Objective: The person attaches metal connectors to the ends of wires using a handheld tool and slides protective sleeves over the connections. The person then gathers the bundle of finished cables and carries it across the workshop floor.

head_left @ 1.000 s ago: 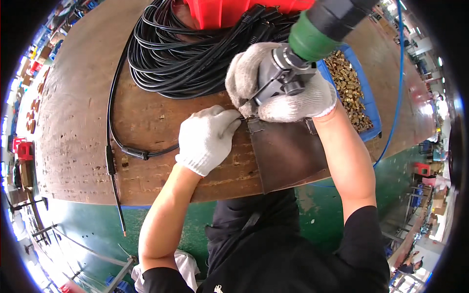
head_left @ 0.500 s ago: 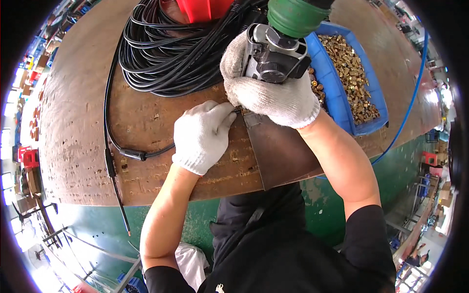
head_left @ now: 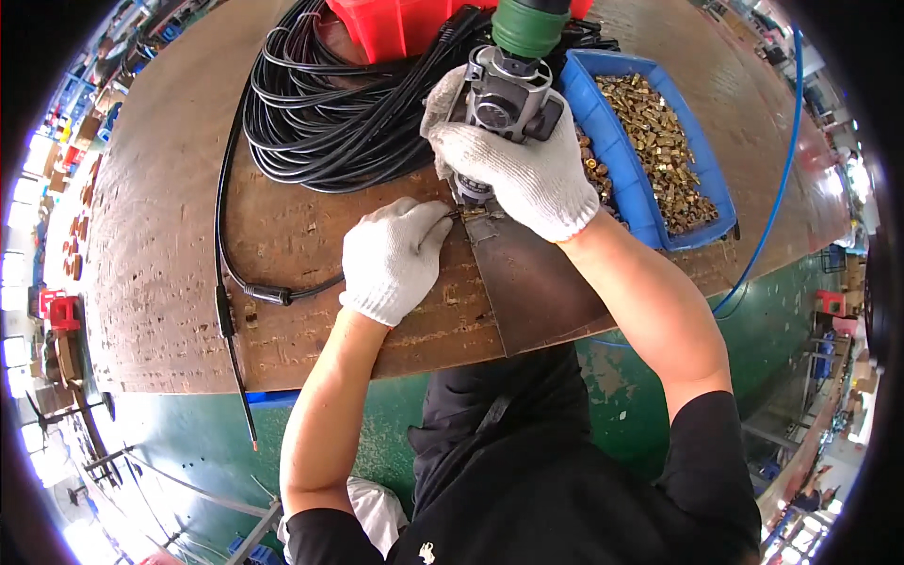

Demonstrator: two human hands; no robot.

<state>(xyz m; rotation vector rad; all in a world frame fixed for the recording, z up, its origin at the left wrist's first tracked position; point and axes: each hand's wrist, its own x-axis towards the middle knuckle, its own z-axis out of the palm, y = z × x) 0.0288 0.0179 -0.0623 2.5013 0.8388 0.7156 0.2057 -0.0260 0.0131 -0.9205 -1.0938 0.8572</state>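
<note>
My right hand (head_left: pixel 532 179), in a white knit glove, is wrapped round a silver power tool (head_left: pixel 504 99) with a green upper body. The tool stands upright, its lower end (head_left: pixel 473 188) down near the table surface. My left hand (head_left: pixel 391 256), also gloved, rests low on the table with thumb and finger pinched on the end of a black cable (head_left: pixel 318 288), right beside the tool's foot. From under that hand the cable runs left through a thicker black sleeve (head_left: pixel 267 295). The exact contact between cable tip and tool is hard to see.
A large coil of black cable (head_left: pixel 315 141) lies at the back left, by a red bin (head_left: pixel 400 33). To the right, a blue divided bin (head_left: pixel 633 202) holds brass fittings (head_left: pixel 654 146). A dark sheet (head_left: pixel 537 282) covers the front tabletop; a blue hose (head_left: pixel 783 198) hangs across the right.
The tool has tilted and shifted slightly left, so its lower end now shows below my right hand. My left hand keeps its pinch on the cable. The view has shifted a little.
</note>
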